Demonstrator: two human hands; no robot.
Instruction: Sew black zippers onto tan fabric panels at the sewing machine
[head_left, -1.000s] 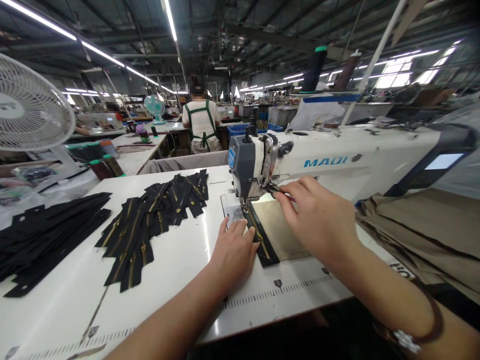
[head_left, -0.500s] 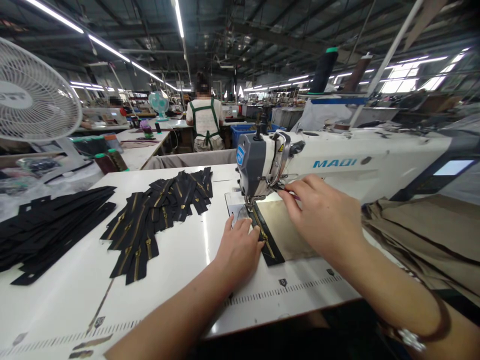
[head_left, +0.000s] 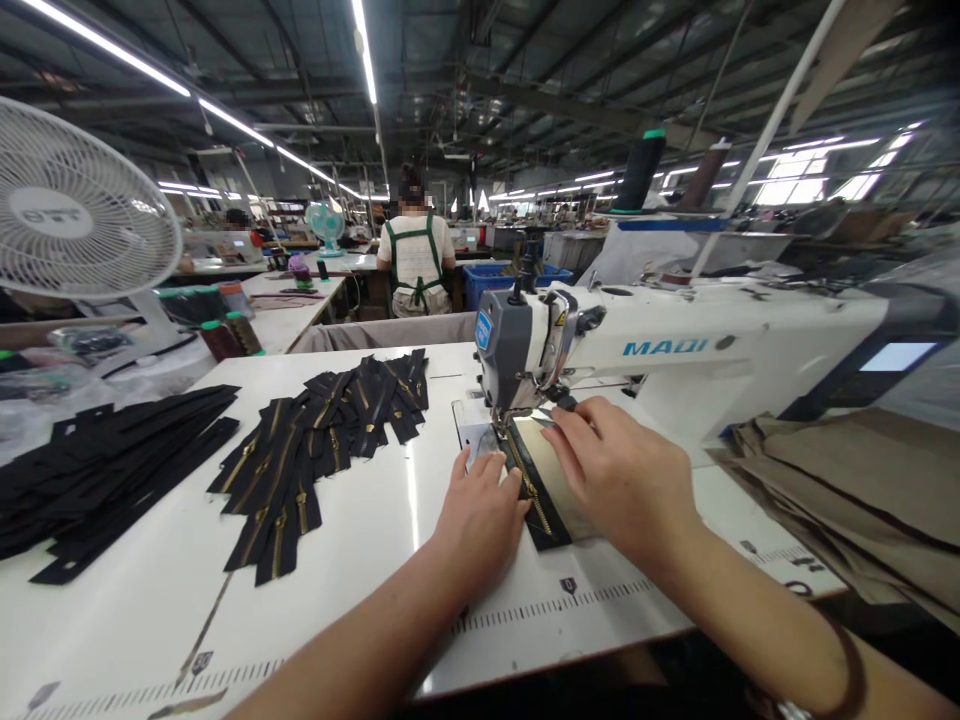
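A black zipper with brass teeth [head_left: 534,492] lies on a tan fabric piece [head_left: 559,478] under the needle of a white sewing machine [head_left: 675,345]. My left hand [head_left: 480,515] lies flat on the white table [head_left: 360,560], fingers stretched out, pressing the zipper's left edge. My right hand [head_left: 619,470] rests on the tan fabric right of the zipper, fingers extended toward the presser foot, touching a small dark part there. Whether it grips that part is unclear.
A fanned pile of black brass zippers [head_left: 322,440] lies left of the machine, with black strips [head_left: 97,475] further left. A white fan [head_left: 75,215] stands far left. Tan cloth [head_left: 847,490] is heaped on the right. A person in a green apron [head_left: 415,255] works behind.
My right hand has dropped from the machine's head down onto the tan fabric beside the zipper. My left hand stays pressed on the zipper. The view shifted slightly.
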